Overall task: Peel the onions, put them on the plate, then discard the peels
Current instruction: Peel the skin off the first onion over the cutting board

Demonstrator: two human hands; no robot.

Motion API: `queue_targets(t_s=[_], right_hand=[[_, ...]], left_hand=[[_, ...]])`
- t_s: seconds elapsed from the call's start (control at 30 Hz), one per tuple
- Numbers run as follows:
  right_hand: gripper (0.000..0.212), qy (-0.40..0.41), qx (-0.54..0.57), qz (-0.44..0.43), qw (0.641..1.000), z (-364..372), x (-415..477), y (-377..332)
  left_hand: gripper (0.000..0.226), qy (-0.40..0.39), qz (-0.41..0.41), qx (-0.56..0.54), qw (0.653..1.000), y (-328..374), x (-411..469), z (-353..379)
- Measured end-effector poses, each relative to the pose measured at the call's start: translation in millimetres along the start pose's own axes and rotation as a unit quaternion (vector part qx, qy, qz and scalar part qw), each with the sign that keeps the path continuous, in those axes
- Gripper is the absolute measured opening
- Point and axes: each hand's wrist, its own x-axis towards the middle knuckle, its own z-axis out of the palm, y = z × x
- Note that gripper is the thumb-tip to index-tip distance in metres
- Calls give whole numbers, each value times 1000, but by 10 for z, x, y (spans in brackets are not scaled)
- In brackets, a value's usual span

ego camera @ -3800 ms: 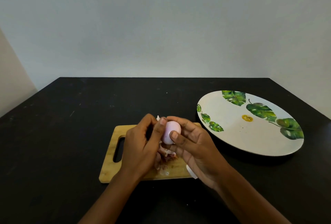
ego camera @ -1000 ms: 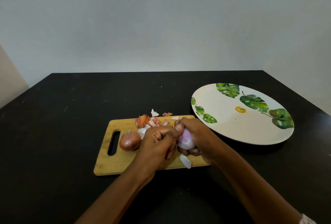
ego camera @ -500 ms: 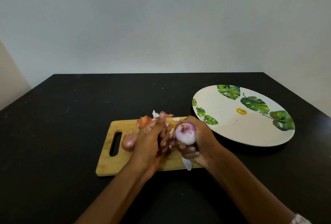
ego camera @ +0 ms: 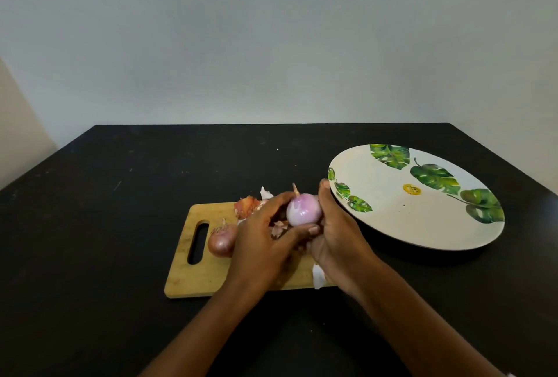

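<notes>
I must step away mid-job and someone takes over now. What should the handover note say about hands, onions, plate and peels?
Left hand: grips the peeled onion from the left.
Right hand: holds it from the right, above the cutting board.
Unpeeled onion: on the board, beside the handle slot.
Peels: scattered on the board's far edge.
Plate: right of the board, no onion on it.
Done: one onion stripped, a dry tip left on top.
Left: plate it, peel the second onion, plate that, discard the peels.

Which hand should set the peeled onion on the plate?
Right, probably. The right hand cups the peeled onion and sits beside the plate; the left hand is farther, over the cutting board.
</notes>
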Motion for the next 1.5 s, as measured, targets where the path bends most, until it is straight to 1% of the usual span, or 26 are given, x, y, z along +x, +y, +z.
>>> queue_targets(t_s=[0.03, 0.1, 0.17, 0.23, 0.3, 0.37, 0.4, 0.43, 0.47, 0.53, 0.63, 0.67, 0.8, 0.87, 0.97, 1.03, 1.07, 1.17, 1.23, 1.4, 1.5], right_hand=[[34, 11, -79, -30, 996, -35, 17, -3], [30, 35, -219, -138, 965, -103, 29, -41], [18, 39, -258, -258, 930, -154, 7, -86], [11, 3, -270, -343, 900, -192, -1, -120], [2, -64, -309, -376, 871, -224, 24, -112], [10, -78, -383, -412, 823, -257, 60, -96], [13, -79, -408, -421, 806, -273, 79, -95], [15, -87, -416, -419, 803, -285, 86, -105], [19, -98, -417, -410, 805, -302, 90, -118], [24, -120, -412, -375, 822, -338, 89, -161], [24, -156, -400, -332, 840, -366, 76, -198], [23, -164, -401, -329, 839, -366, 76, -196], [21, -158, -441, -371, 802, -365, 98, -154], [17, -148, -454, -381, 792, -365, 113, -127], [10, -126, -467, -400, 778, -356, 124, -72], [11, -103, -465, -427, 769, -334, 125, -30], [11, -86, -466, -448, 758, -321, 131, -8], [15, -32, -478, -504, 718, -288, 156, 51], [23, -8, -484, -528, 698, -269, 160, 71], [29, 12, -495, -570, 656, -212, 112, 66], [34, 14, -508, -583, 633, -184, 86, 65]], left_hand=[[41, 17, 10, 14, 1000, -10, 0, -5], [42, 40, 22, 37, 998, 15, -9, -7], [46, 59, 25, 51, 997, 27, -15, -8], [50, 62, 23, 68, 995, 22, -18, -24], [46, 58, 26, 80, 995, -3, -18, -42], [42, 53, 43, 97, 993, -24, -20, -45], [42, 50, 50, 106, 992, -28, -17, -41], [43, 49, 56, 115, 991, -37, -15, -37], [44, 48, 59, 120, 990, -42, -12, -39], [47, 40, 68, 126, 989, -64, -2, -58], [49, 3, 78, 133, 988, -68, 11, -104], [49, -8, 82, 133, 988, -72, 19, -119], [45, -26, 94, 152, 983, -85, 28, -151], [41, -31, 92, 169, 981, -86, 23, -147], [42, -32, 75, 177, 981, -57, 8, -124], [44, -20, 58, 173, 983, -30, 0, -94], [44, -12, 48, 168, 985, -15, -3, -78], [41, 8, 15, 149, 989, 19, -17, -31], [39, 20, -3, 145, 989, 32, -27, -5], [37, 37, -70, 125, 989, 26, -4, 16], [38, 30, -87, 119, 989, 13, 20, -7]])
